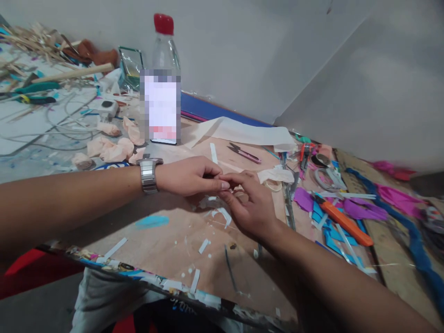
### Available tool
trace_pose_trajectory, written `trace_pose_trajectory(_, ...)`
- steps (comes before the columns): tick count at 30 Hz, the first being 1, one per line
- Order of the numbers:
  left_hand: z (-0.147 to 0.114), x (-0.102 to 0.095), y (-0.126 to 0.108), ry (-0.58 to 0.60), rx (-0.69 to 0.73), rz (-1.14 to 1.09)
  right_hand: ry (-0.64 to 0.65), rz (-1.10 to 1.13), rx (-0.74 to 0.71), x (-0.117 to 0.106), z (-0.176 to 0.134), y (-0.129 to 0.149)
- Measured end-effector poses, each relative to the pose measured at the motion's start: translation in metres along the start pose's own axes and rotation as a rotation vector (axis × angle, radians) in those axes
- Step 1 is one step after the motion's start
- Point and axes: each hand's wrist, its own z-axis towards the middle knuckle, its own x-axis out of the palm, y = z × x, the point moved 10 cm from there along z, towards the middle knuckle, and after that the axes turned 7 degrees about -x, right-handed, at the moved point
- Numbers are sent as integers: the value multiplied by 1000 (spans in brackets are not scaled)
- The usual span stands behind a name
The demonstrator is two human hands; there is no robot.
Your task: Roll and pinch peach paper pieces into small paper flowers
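Note:
My left hand (189,176), with a metal watch (149,175) at its wrist, is closed, thumb pressed against the curled fingers. Its tip meets the fingertips of my right hand (251,201), which is also closed in a pinch. Whatever lies between the fingertips is hidden or too small to name. Below them the brown work board (166,254) carries white smears and small white paper strips (204,246). Just beyond the hands lie pink thread snips (244,152) and a long cream strip (239,132).
A phone (161,108) leans on a red-capped bottle (167,51). Crumpled peach pieces (111,149) lie left, near pliers (38,92) and a pile of thin sticks (31,44). On the right are an orange utility knife (347,222), purple scraps (364,209) and a tape roll (328,178).

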Motion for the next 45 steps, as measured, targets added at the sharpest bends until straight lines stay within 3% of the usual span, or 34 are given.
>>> trace_pose_trajectory(6, -1, -7, 0, -68, -33, -85, -49, -14, 64, -5, 0, -3)
trace_pose_trajectory(10, -2, -7, -5, -78, 2, -13, -47, -8, 53, -5, 0, -2)
trace_pose_trajectory(18, -2, 3, -8, 1, 38, 63, 114, 87, -14, 15, -5, -2)
trace_pose_trajectory(27, -4, 3, -15, -2, 126, 118, 82, 119, -22, 11, -2, 2)
trace_pose_trajectory(35, -3, 1, -11, 18, 81, 75, 58, 122, -29, 8, 1, 5)
trace_pose_trajectory(40, -4, 7, -2, 95, 4, 13, 79, 87, -91, 11, -3, 9)
trace_pose_trajectory(45, -4, 12, -6, 143, 67, 66, 141, 109, -114, 16, -5, 11)
